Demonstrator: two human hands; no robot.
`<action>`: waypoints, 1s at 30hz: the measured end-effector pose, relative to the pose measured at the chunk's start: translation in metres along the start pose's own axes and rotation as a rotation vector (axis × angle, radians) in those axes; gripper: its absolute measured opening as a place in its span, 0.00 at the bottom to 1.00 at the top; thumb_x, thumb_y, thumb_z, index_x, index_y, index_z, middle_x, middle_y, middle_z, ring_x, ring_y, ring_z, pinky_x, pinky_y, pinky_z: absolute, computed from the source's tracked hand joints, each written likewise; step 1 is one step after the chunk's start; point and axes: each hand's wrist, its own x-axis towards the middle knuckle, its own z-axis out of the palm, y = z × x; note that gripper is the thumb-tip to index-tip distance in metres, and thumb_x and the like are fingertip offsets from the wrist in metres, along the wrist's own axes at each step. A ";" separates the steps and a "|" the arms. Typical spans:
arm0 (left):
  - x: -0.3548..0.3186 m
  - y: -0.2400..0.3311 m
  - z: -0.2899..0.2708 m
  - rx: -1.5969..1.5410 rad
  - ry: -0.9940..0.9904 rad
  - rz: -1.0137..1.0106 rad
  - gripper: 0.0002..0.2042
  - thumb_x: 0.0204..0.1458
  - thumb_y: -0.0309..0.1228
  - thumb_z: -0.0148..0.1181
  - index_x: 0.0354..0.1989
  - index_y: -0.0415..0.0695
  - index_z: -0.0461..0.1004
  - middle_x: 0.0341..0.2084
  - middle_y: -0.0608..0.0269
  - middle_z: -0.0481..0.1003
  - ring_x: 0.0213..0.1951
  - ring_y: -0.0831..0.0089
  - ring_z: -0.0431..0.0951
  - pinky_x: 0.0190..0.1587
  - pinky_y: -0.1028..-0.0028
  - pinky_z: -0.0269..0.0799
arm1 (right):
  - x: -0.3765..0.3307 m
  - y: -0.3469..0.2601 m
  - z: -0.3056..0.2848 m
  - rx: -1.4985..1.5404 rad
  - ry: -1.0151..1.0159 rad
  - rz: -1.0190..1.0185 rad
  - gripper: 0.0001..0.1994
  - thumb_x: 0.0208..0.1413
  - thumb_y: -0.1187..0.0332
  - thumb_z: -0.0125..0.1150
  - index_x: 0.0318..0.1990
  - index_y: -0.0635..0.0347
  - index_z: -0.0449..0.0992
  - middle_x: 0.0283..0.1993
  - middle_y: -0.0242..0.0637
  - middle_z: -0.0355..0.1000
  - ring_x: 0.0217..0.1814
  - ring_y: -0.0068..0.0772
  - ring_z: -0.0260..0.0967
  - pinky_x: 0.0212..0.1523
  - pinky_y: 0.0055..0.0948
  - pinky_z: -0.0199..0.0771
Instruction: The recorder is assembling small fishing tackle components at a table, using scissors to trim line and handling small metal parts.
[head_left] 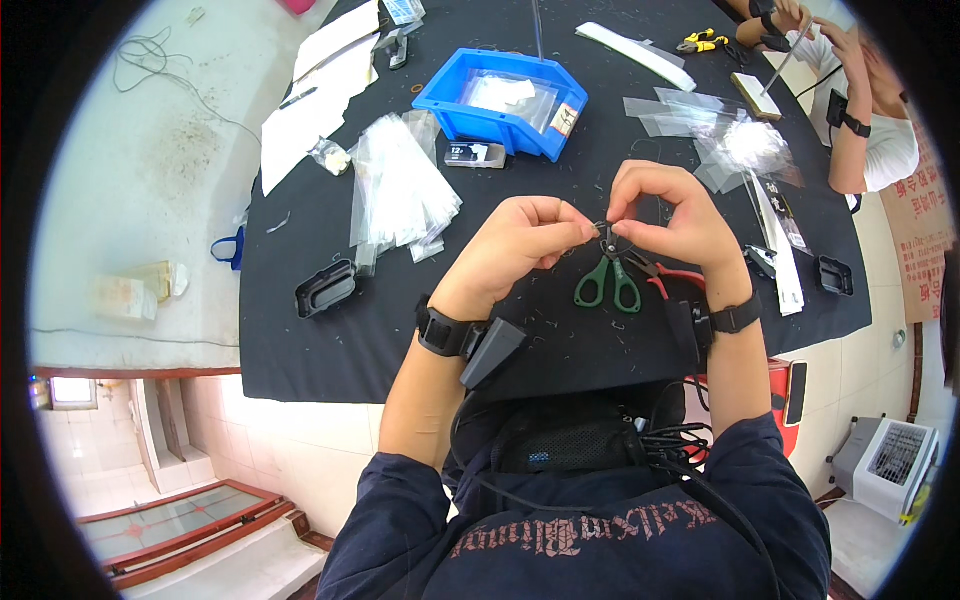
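Observation:
My left hand [532, 243] and my right hand [678, 213] meet fingertip to fingertip above the black-covered table. Each is closed in a pinch. Between them is a thin strand [599, 228], too small to make out fully. Just below the fingertips lie scissors with green handles [608, 285], their blades partly under my hands. Beside them, under my right wrist, are pliers with red handles [668, 276], partly hidden by that arm. Both wrists wear black straps with devices.
A blue bin [455, 127] holds clear bags, with a small box [475, 154] before it. Clear plastic bags [400, 190] lie left, more bags [745, 145] right. Black trays [326, 289] sit near both edges. At far right another person's arm [848, 150] holds a thin rod.

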 end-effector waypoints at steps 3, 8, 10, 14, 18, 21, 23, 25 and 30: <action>0.001 -0.001 0.000 -0.004 0.014 0.002 0.06 0.55 0.31 0.65 0.35 0.41 0.82 0.22 0.76 0.73 0.22 0.88 0.65 0.25 0.84 0.58 | 0.001 0.000 0.002 -0.005 0.002 0.012 0.04 0.48 0.74 0.67 0.32 0.61 0.79 0.32 0.30 0.72 0.32 0.22 0.70 0.34 0.23 0.69; 0.001 -0.002 0.000 -0.046 0.028 0.010 0.06 0.56 0.31 0.65 0.35 0.41 0.82 0.23 0.75 0.74 0.23 0.88 0.65 0.25 0.84 0.58 | 0.001 -0.001 0.002 -0.047 0.025 0.010 0.04 0.48 0.74 0.67 0.32 0.61 0.79 0.32 0.30 0.72 0.31 0.22 0.69 0.34 0.23 0.68; 0.001 -0.003 0.000 -0.054 0.037 0.005 0.06 0.56 0.30 0.65 0.35 0.41 0.82 0.23 0.75 0.74 0.23 0.88 0.65 0.25 0.84 0.58 | 0.001 -0.001 0.002 -0.061 0.023 0.012 0.05 0.47 0.74 0.68 0.32 0.61 0.79 0.32 0.30 0.72 0.31 0.22 0.69 0.34 0.23 0.68; 0.003 -0.005 0.003 -0.067 0.050 0.028 0.07 0.58 0.32 0.64 0.37 0.41 0.80 0.21 0.76 0.71 0.21 0.88 0.64 0.24 0.84 0.56 | 0.002 -0.001 0.004 -0.089 0.066 0.020 0.05 0.47 0.73 0.69 0.33 0.59 0.79 0.32 0.29 0.72 0.31 0.21 0.68 0.33 0.23 0.67; 0.007 -0.008 0.008 -0.148 0.148 0.096 0.07 0.59 0.31 0.63 0.37 0.40 0.79 0.19 0.75 0.69 0.20 0.87 0.62 0.24 0.83 0.56 | 0.002 -0.001 0.005 -0.150 0.147 0.009 0.06 0.47 0.72 0.70 0.33 0.59 0.79 0.32 0.28 0.73 0.31 0.21 0.68 0.32 0.23 0.66; 0.009 -0.012 0.014 -0.213 0.204 0.164 0.06 0.60 0.30 0.62 0.38 0.40 0.79 0.18 0.75 0.67 0.20 0.86 0.61 0.24 0.82 0.55 | 0.003 0.000 0.008 -0.146 0.168 0.031 0.06 0.48 0.72 0.69 0.33 0.58 0.80 0.31 0.27 0.73 0.31 0.21 0.68 0.32 0.23 0.65; 0.010 -0.015 0.017 -0.249 0.211 0.196 0.06 0.59 0.30 0.63 0.38 0.39 0.79 0.19 0.75 0.69 0.20 0.87 0.62 0.24 0.82 0.57 | 0.004 0.001 0.012 -0.139 0.195 0.043 0.05 0.48 0.72 0.69 0.33 0.58 0.80 0.31 0.27 0.73 0.31 0.20 0.68 0.33 0.22 0.65; 0.010 -0.017 0.018 -0.282 0.208 0.202 0.07 0.57 0.30 0.65 0.37 0.39 0.80 0.22 0.75 0.72 0.22 0.88 0.65 0.25 0.84 0.59 | 0.005 0.002 0.017 -0.140 0.229 0.042 0.05 0.49 0.72 0.69 0.34 0.58 0.80 0.31 0.27 0.73 0.31 0.20 0.68 0.33 0.22 0.64; 0.011 -0.017 0.018 -0.212 0.237 0.261 0.07 0.57 0.30 0.65 0.38 0.38 0.80 0.22 0.75 0.73 0.22 0.89 0.66 0.25 0.84 0.60 | 0.005 0.005 0.021 -0.075 0.266 0.078 0.05 0.51 0.70 0.68 0.34 0.58 0.81 0.31 0.25 0.73 0.31 0.17 0.67 0.33 0.20 0.63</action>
